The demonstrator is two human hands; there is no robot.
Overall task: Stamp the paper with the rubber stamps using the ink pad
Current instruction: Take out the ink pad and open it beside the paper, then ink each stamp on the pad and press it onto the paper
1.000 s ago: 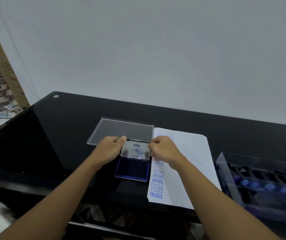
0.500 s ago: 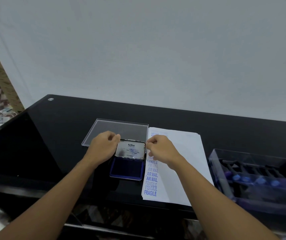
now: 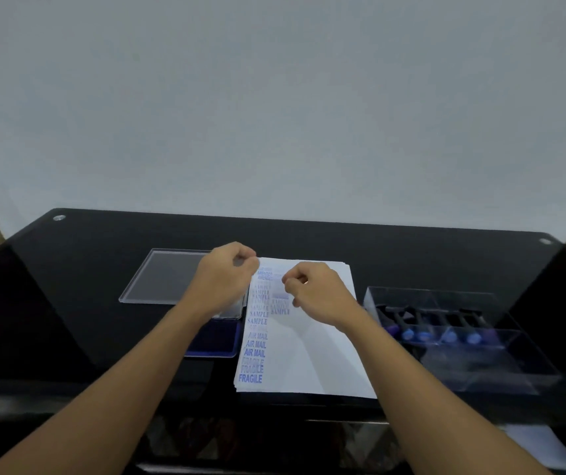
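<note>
— Where do we find the paper [image 3: 316, 358]?

— The white stack lies under our right hand [image 3: 316, 289] and runs back toward us. Blue prints go down its left edge: SAMPLE, AIR MAIL, FRAGILE.

— And the ink pad [image 3: 211, 341]?

— Just left of the paper, beneath our left wrist. Its blue bed lies open on the side nearest us. The pad lid [image 3: 235, 311] shows only as a pale strip below our left hand [image 3: 223, 279], which covers most of it.

— What holds the rubber stamps [image 3: 425, 332]?

— A clear box [image 3: 480, 371], to the right of our right hand and apart from it. The stamps lie in it side by side in a row, dark handles with blue ends turned toward us.

— How do our hands stand?

— Both have the fingers curled in, thumb near forefinger. The left hangs over the far part of the pad lid and the right over the upper prints. Whether either pinches anything, or touches what lies below, we cannot tell.

— What else is around them?

— A flat clear cover [image 3: 165, 277] lies left of our left hand on the black table [image 3: 103, 269]. A pale wall [image 3: 274, 97] rises behind. Loose white sheets [image 3: 542, 447] lie low down, right of our right forearm.
</note>
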